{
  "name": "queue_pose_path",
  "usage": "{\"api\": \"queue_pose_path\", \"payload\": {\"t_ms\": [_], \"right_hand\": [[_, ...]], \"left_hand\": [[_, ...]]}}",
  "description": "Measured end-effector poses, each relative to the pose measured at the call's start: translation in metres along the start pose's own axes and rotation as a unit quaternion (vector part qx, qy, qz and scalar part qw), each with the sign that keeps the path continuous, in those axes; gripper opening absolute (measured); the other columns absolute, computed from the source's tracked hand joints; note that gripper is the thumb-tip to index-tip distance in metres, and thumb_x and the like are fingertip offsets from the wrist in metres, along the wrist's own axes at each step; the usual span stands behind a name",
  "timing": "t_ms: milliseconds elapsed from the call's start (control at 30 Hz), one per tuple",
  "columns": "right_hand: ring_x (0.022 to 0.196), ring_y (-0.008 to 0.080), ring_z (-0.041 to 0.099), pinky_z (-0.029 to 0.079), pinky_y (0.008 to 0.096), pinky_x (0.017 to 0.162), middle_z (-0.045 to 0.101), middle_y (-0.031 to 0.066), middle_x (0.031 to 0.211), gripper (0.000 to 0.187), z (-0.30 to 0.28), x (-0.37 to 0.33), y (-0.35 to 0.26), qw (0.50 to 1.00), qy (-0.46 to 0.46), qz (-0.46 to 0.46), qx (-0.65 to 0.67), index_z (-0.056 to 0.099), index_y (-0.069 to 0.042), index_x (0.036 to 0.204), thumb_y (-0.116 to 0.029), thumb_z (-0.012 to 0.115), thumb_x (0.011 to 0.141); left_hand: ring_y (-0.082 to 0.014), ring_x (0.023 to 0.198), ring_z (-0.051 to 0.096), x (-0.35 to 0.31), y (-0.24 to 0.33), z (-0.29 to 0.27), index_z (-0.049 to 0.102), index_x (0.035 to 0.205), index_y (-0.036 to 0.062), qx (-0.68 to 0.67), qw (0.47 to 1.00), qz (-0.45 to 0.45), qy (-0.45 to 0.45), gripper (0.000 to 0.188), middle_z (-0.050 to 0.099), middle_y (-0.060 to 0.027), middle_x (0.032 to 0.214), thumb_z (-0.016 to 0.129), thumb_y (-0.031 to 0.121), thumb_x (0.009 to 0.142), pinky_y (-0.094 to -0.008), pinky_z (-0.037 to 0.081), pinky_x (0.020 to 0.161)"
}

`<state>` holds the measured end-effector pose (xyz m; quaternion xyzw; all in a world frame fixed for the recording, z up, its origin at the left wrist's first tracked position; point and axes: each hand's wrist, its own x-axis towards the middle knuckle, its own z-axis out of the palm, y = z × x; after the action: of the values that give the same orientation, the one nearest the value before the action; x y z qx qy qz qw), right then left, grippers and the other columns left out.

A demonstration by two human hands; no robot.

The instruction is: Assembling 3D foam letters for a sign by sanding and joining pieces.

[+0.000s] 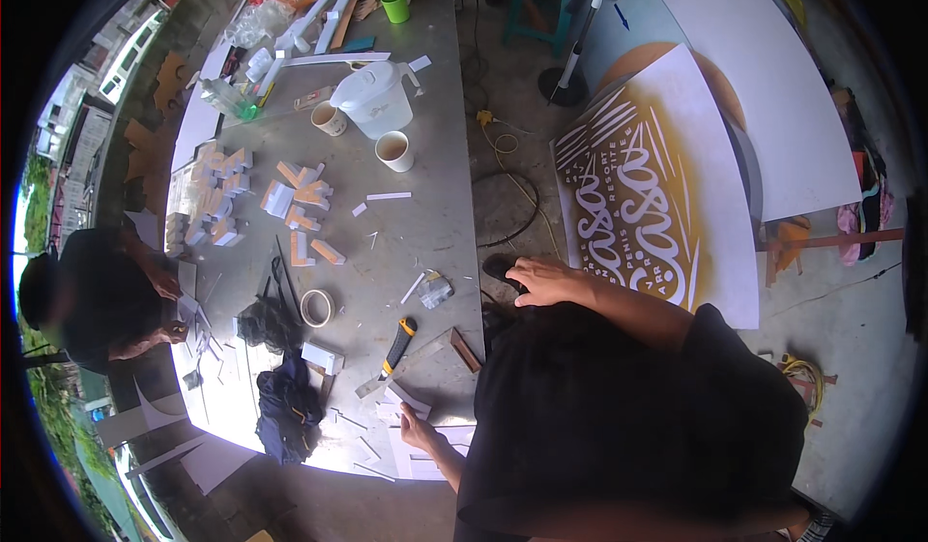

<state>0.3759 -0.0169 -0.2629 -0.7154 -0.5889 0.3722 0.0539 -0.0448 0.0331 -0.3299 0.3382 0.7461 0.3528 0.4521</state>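
Observation:
My left hand [421,432] is at the table's near edge, its fingers closed on a small white angled strip piece [408,402]. Under it lies a white sheet [454,438] with thin strips. A yellow and black utility knife [398,347] rests just beyond, beside a metal ruler [425,354]. My right hand [541,282] is off the table, over the dark cloth at my lap, with thumb and fingers apart. Nothing shows in it. A brown wooden block [465,351] sits on the table edge between my hands.
Tape roll [315,307], dark cloth bundle [287,416] and several white-and-orange block pieces [300,204] lie on the metal table [440,223]. A water pitcher [375,97] and cups [393,150] stand farther back. Another person [97,300] works opposite. A painted stencil board [715,194] leans at right.

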Motion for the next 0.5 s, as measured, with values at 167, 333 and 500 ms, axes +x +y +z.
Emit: {"api": "queue_pose_path", "payload": {"t_ms": [167, 333, 500], "right_hand": [[0.118, 0.0342, 0.056, 0.045, 0.0433, 0.099, 0.058, 0.0181, 0.124, 0.058, -0.003, 0.004, 0.005, 0.999, 0.018, -0.012, -0.024, 0.053, -0.002, 0.129, -0.040, 0.068, 0.087], [0.111, 0.0353, 0.060, 0.048, 0.0446, 0.095, 0.062, 0.0181, 0.117, 0.052, -0.010, 0.003, 0.004, 0.998, 0.045, -0.032, -0.013, 0.057, -0.003, 0.122, -0.040, 0.068, 0.087], [0.095, 0.0345, 0.067, 0.053, 0.0462, 0.083, 0.069, 0.0166, 0.095, 0.038, -0.044, 0.005, 0.007, 0.996, 0.057, 0.008, 0.061, 0.070, -0.004, 0.097, -0.040, 0.066, 0.087]], "left_hand": [[-0.0229, 0.093, 0.060, 0.004, 0.005, 0.007, 0.063, 0.117, -0.0152, 0.013, 1.000, -0.028, 0.002, 0.057, 0.070, -0.0185, 0.102, 0.070, 0.036, 0.093, -0.0378, 0.046, 0.087], [-0.0294, 0.113, 0.056, 0.023, -0.009, -0.004, 0.049, 0.132, -0.0176, 0.063, 0.993, -0.093, 0.020, 0.072, 0.060, -0.0269, 0.125, 0.072, 0.037, 0.091, -0.0434, 0.042, 0.098], [-0.0349, 0.120, 0.056, 0.009, 0.011, -0.001, 0.046, 0.134, -0.0171, 0.076, 0.993, -0.090, 0.022, 0.075, 0.058, -0.0310, 0.126, 0.074, 0.037, 0.089, -0.0447, 0.042, 0.103]]}}
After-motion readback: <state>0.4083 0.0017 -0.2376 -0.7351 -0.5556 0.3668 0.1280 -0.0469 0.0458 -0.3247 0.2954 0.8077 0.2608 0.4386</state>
